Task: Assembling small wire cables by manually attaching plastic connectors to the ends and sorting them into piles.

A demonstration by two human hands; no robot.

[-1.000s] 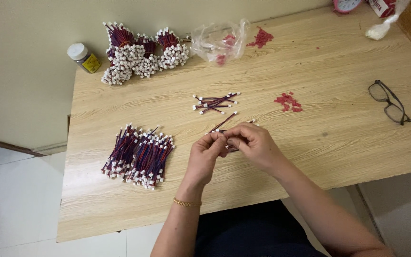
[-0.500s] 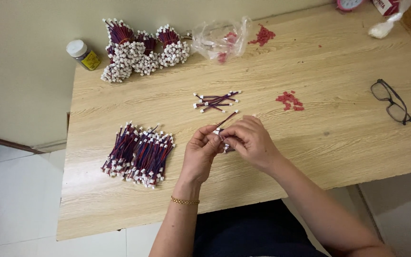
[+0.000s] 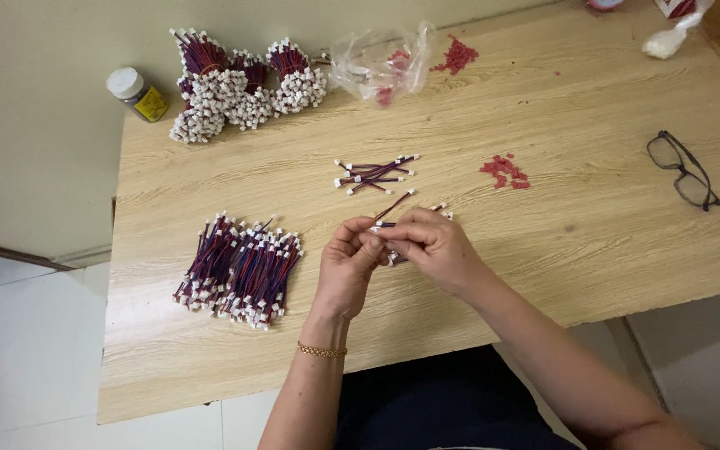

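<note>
Pale wooden table (image 3: 593, 250) against plain wall (image 3: 35, 125) — white-tiled floor (image 3: 18, 350).

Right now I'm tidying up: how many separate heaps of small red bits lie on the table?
2 lie bare on the wooden table: one heap of red bits by the far edge, another left of the eyeglasses. More show inside the clear plastic bag.

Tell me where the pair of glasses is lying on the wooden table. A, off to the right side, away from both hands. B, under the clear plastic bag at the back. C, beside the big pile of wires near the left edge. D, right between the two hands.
A: the glasses lie on the table far right of the left hand and right hand.
</note>
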